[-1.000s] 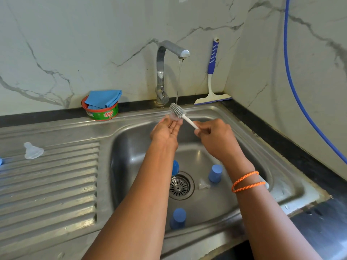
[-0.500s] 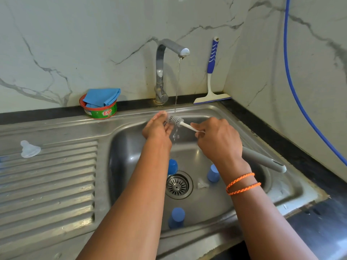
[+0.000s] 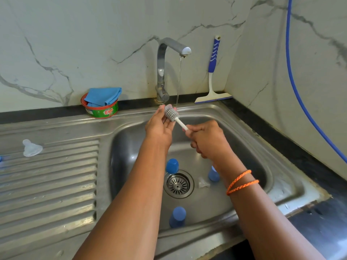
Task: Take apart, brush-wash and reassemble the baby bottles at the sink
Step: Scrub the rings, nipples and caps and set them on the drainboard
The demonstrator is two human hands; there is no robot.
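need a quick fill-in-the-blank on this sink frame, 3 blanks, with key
1. The right hand grips the white handle of the grey bristled bottle brush, whose head lies against the ____ hand's fingers.
2. Water runs in a thin stream from the ____ steel tap.
3. The clear silicone teat lies on the ribbed ____ left of the steel sink basin.

Missing words: left; curved; drainboard
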